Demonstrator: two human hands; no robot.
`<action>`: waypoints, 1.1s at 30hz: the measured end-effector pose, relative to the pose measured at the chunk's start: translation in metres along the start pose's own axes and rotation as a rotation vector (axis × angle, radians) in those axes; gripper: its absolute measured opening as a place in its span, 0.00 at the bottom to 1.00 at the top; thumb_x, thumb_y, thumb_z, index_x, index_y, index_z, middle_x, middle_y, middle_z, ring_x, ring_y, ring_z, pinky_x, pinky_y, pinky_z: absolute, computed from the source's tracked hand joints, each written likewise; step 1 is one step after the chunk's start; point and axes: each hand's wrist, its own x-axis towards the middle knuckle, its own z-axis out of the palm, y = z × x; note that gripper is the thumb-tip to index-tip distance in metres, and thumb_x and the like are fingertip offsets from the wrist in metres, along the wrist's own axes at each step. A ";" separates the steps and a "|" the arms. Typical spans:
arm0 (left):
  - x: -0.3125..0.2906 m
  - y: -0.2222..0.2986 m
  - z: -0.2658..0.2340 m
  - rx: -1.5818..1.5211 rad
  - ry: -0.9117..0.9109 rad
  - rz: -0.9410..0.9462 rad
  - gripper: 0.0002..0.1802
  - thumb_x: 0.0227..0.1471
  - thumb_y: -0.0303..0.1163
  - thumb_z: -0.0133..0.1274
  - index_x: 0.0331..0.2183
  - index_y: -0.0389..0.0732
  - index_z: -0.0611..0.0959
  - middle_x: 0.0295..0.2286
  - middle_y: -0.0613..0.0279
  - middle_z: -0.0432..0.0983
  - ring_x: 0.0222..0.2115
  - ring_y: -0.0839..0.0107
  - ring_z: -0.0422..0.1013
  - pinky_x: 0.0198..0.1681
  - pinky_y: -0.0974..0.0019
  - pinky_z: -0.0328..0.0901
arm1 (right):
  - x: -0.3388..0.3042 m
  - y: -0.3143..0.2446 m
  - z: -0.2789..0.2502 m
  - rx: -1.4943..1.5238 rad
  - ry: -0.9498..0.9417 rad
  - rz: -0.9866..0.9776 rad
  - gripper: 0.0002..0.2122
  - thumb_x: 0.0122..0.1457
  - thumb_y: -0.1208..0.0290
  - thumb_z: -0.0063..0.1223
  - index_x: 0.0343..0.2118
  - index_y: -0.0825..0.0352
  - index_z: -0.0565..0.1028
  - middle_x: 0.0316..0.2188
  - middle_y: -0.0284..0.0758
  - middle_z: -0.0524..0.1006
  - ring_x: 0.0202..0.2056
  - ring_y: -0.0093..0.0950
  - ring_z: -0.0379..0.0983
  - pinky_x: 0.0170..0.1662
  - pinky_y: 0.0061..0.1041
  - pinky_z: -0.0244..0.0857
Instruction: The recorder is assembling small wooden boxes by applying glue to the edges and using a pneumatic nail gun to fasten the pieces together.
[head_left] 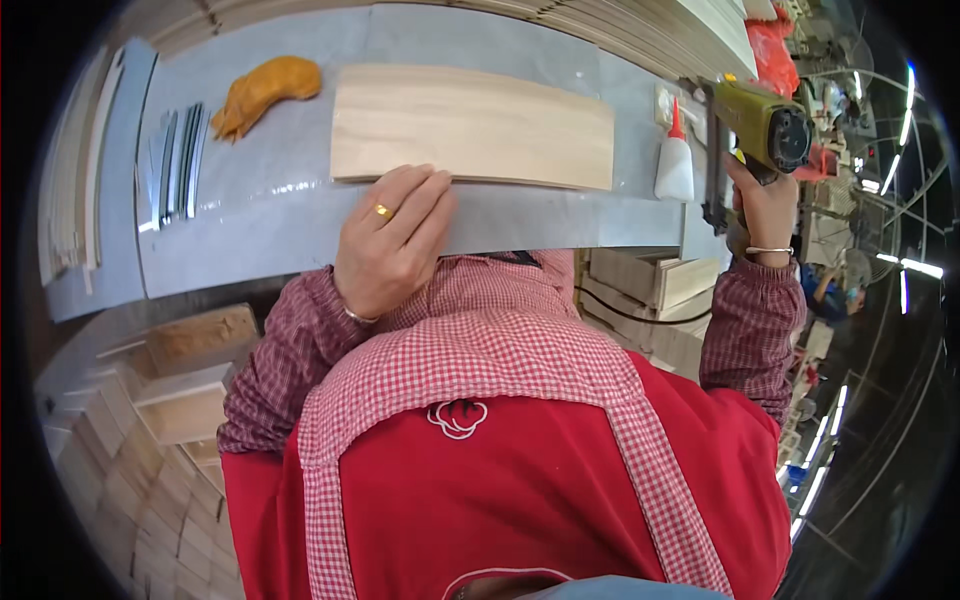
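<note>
Nearest the head camera we saw the red apron with its checked straps over a checked shirt. Above it, our left hand, a ring on one finger, lay flat with its fingers spread on the near edge of a pale wooden panel, pressing rather than clasping it. The panel rested lengthwise on the grey worktable. Our right hand was closed around the handle of a green nail gun, held up at the table's right end. A white glue bottle stood just beside it. An orange cloth and some dark strips lay to the left.
</note>
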 end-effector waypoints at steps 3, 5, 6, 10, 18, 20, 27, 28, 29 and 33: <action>0.020 -0.011 -0.014 0.027 -0.098 0.015 0.20 0.39 0.27 0.58 0.39 0.33 0.78 0.44 0.54 0.71 0.46 0.58 0.67 0.53 0.58 0.61 | 0.015 0.061 0.013 -0.143 0.042 0.044 0.16 0.47 0.60 0.59 0.33 0.69 0.76 0.23 0.37 0.76 0.23 0.31 0.71 0.26 0.25 0.61; 0.035 -0.012 -0.018 0.049 -0.174 -0.006 0.24 0.38 0.30 0.60 0.42 0.35 0.77 0.47 0.53 0.69 0.49 0.57 0.65 0.55 0.57 0.59 | 0.024 0.103 0.020 -0.317 0.063 0.062 0.21 0.47 0.57 0.59 0.40 0.68 0.75 0.29 0.42 0.79 0.29 0.39 0.76 0.31 0.32 0.67; 0.041 -0.015 -0.021 0.059 -0.191 0.004 0.24 0.38 0.30 0.60 0.42 0.35 0.77 0.47 0.53 0.69 0.49 0.57 0.65 0.55 0.57 0.59 | 0.027 0.118 0.026 -0.299 0.057 0.075 0.21 0.47 0.57 0.59 0.40 0.68 0.75 0.29 0.42 0.79 0.29 0.39 0.76 0.31 0.32 0.67; 0.065 -0.030 -0.026 0.176 -0.397 -0.070 0.31 0.37 0.35 0.61 0.47 0.41 0.74 0.53 0.51 0.60 0.53 0.57 0.58 0.58 0.54 0.53 | 0.038 0.161 0.052 -0.515 0.034 0.180 0.24 0.48 0.52 0.55 0.45 0.62 0.72 0.35 0.44 0.78 0.36 0.45 0.75 0.36 0.38 0.67; 0.064 -0.030 -0.042 0.247 -0.520 -0.059 0.35 0.36 0.39 0.62 0.51 0.48 0.72 0.54 0.51 0.56 0.55 0.53 0.55 0.60 0.50 0.50 | 0.055 0.161 0.084 -0.573 -0.027 0.416 0.28 0.49 0.50 0.54 0.52 0.57 0.66 0.40 0.41 0.77 0.40 0.43 0.74 0.42 0.39 0.66; 0.057 -0.022 -0.044 0.255 -0.431 -0.021 0.36 0.35 0.40 0.62 0.51 0.48 0.72 0.54 0.51 0.57 0.54 0.52 0.55 0.60 0.48 0.50 | 0.057 0.155 0.090 -0.558 -0.022 0.479 0.30 0.49 0.50 0.54 0.54 0.57 0.64 0.42 0.39 0.77 0.41 0.43 0.74 0.43 0.39 0.66; 0.023 -0.021 -0.046 0.480 -0.181 0.138 0.38 0.34 0.40 0.63 0.51 0.47 0.72 0.54 0.51 0.57 0.53 0.52 0.56 0.59 0.48 0.52 | 0.060 0.173 0.113 -0.401 0.038 0.287 0.31 0.50 0.51 0.54 0.56 0.58 0.62 0.45 0.39 0.75 0.43 0.42 0.73 0.45 0.39 0.65; 0.021 -0.020 -0.048 0.504 -0.159 0.144 0.38 0.34 0.40 0.64 0.51 0.47 0.72 0.54 0.51 0.57 0.53 0.52 0.56 0.58 0.49 0.53 | 0.062 0.175 0.114 -0.395 0.045 0.254 0.31 0.50 0.51 0.54 0.56 0.58 0.62 0.45 0.40 0.75 0.43 0.42 0.73 0.45 0.38 0.65; 0.021 -0.019 -0.051 0.529 -0.136 0.151 0.38 0.34 0.40 0.64 0.51 0.47 0.72 0.54 0.51 0.57 0.53 0.52 0.56 0.57 0.50 0.53 | 0.064 0.176 0.114 -0.388 0.056 0.222 0.32 0.50 0.51 0.54 0.56 0.58 0.61 0.45 0.40 0.74 0.43 0.42 0.73 0.45 0.38 0.65; 0.022 -0.011 -0.061 0.336 0.019 -0.045 0.39 0.33 0.39 0.65 0.51 0.46 0.72 0.54 0.51 0.58 0.53 0.54 0.57 0.56 0.53 0.55 | 0.053 0.139 0.114 -0.446 0.187 0.047 0.31 0.50 0.54 0.56 0.55 0.61 0.64 0.40 0.41 0.76 0.38 0.38 0.74 0.41 0.33 0.67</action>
